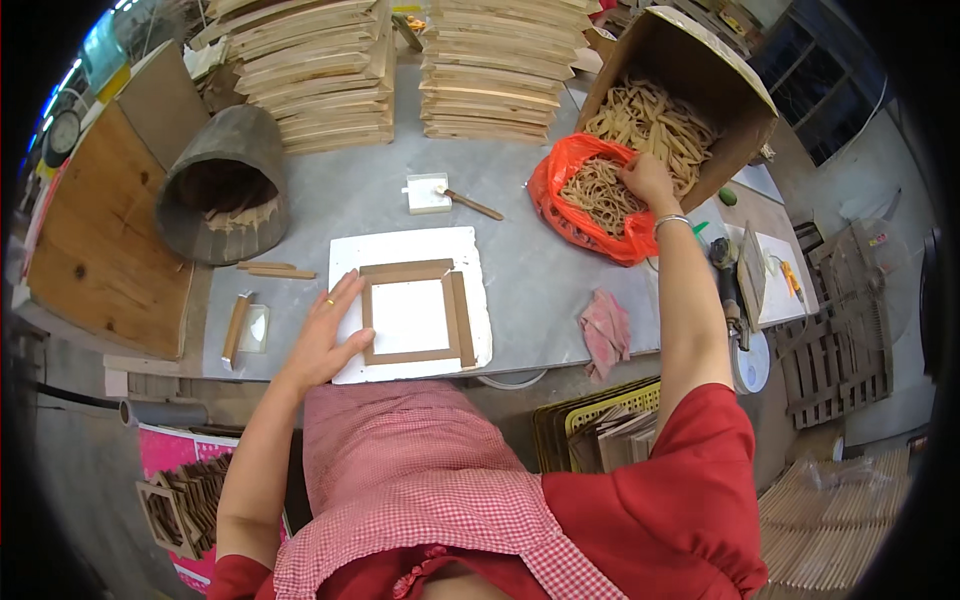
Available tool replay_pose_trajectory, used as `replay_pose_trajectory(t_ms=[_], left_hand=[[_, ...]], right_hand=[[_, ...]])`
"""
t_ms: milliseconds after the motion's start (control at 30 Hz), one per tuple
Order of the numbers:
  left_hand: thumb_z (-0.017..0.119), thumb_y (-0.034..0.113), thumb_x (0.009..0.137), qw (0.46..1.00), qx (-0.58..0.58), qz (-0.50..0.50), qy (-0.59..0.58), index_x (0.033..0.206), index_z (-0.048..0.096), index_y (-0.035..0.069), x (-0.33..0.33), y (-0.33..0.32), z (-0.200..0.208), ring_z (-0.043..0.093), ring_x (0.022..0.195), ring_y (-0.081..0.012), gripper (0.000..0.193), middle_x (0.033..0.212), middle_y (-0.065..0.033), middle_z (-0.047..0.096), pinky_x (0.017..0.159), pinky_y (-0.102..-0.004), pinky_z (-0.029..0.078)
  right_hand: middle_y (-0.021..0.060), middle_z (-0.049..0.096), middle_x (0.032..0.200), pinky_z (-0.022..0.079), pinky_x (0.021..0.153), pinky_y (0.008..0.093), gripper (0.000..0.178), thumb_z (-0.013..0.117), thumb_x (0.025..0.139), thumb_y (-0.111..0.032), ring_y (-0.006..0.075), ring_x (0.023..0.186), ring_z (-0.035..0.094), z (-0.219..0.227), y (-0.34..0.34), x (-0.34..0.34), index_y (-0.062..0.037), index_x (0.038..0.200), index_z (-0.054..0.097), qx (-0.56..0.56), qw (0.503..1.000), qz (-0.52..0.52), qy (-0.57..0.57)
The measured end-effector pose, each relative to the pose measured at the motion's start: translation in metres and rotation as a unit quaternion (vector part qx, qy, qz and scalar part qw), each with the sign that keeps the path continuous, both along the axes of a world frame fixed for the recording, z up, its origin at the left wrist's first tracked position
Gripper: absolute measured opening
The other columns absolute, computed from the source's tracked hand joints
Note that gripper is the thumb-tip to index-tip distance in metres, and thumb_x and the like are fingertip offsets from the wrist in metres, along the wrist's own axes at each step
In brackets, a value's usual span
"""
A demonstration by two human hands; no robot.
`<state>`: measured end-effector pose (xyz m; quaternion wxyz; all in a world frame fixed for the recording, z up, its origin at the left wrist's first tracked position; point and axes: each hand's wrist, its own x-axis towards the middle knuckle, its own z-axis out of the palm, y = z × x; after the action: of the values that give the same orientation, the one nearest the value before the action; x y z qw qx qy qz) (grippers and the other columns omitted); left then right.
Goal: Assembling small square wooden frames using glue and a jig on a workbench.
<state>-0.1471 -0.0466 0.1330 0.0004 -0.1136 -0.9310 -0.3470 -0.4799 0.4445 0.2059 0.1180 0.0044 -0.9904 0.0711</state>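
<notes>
A small brown wooden frame [405,270] lies on a white foam board [400,245] at the near edge of the table. Along the frame's right side runs another brown strip [463,320]. My left hand [333,335] rests on the frame's left side, fingers stretched out and thumb spread toward the inside edge. Off to the right, my right hand [648,183] reaches into a red plastic bag [565,165] of tan rubber bands [598,195]. Its fingers are curled down onto the bands, and their tips are partly hidden.
A tipped cardboard box [740,130] spills more bands behind the bag. A small white dish [428,195] with a brush [475,205], a pink cloth [605,333], loose strips [280,271] and a grey bucket [225,185] lie around. Wooden stacks [500,75] stand at the back.
</notes>
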Motion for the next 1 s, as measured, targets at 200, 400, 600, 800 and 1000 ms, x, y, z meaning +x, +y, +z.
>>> replay_pose_trajectory(t_ms=[200, 400, 600, 800, 1000], left_hand=[[0.059, 0.051, 0.096, 0.999, 0.043, 0.012, 0.007, 0.157, 0.036, 0.006, 0.005, -0.005, -0.007, 0.03, 0.153, -0.0342, 0.079, 0.164, -0.0195, 0.033, 0.126, -0.0524, 0.017], [0.073, 0.023, 0.092, 0.973, 0.201, 0.101, 0.056, 0.145, 0.053, 0.0, -0.003, 0.002, 0.004, 0.048, 0.14, -0.0363, 0.061, 0.151, -0.0218, 0.051, 0.117, -0.0413, 0.037], [0.075, 0.01, 0.09, 0.938, 0.203, 0.098, 0.265, 0.141, 0.055, -0.003, 0.004, 0.071, 0.076, 0.056, 0.132, -0.031, 0.056, 0.139, -0.0189, 0.061, 0.111, -0.0389, 0.043], [0.071, 0.001, 0.093, 0.832, 0.533, -0.006, -0.157, 0.119, 0.068, -0.005, 0.035, 0.019, 0.05, 0.068, 0.091, -0.0151, 0.028, 0.111, -0.0114, 0.071, 0.081, -0.026, 0.055], [0.06, 0.015, 0.099, 0.652, 0.755, 0.001, -0.075, 0.103, 0.063, 0.001, 0.042, 0.021, 0.051, 0.061, 0.109, -0.0252, 0.015, 0.117, -0.0177, 0.065, 0.109, -0.0461, 0.041]], right_hand=[[0.0156, 0.076, 0.087, 0.058, 0.076, 0.041, 0.026, 0.074, 0.086, -0.031, 0.0292, 0.081, 0.075, 0.03, 0.005, 0.004, -0.0088, 0.098, 0.08, -0.093, 0.983, 0.023, 0.158], [0.016, 0.071, 0.084, 0.054, 0.074, 0.0402, 0.017, 0.076, 0.084, -0.018, 0.0306, 0.079, 0.069, 0.053, -0.028, 0.051, -0.0015, 0.084, 0.074, -0.171, 0.947, 0.121, 0.245], [0.0053, 0.065, 0.074, 0.051, 0.054, 0.0268, 0.003, 0.066, 0.093, -0.001, 0.0103, 0.059, 0.062, 0.02, -0.228, 0.236, 0.0004, 0.092, 0.064, -0.394, 0.787, 0.451, -0.15], [-0.0005, 0.061, 0.076, 0.046, 0.052, 0.021, 0.008, 0.065, 0.098, -0.003, 0.0041, 0.062, 0.057, 0.009, -0.248, 0.274, -0.0005, 0.092, 0.059, -0.478, 0.727, 0.431, -0.238], [-0.0063, 0.052, 0.07, 0.037, 0.056, 0.0216, 0.007, 0.067, 0.096, -0.006, 0.0027, 0.064, 0.045, 0.004, -0.245, 0.289, -0.0032, 0.092, 0.062, -0.434, 0.747, 0.452, -0.222]])
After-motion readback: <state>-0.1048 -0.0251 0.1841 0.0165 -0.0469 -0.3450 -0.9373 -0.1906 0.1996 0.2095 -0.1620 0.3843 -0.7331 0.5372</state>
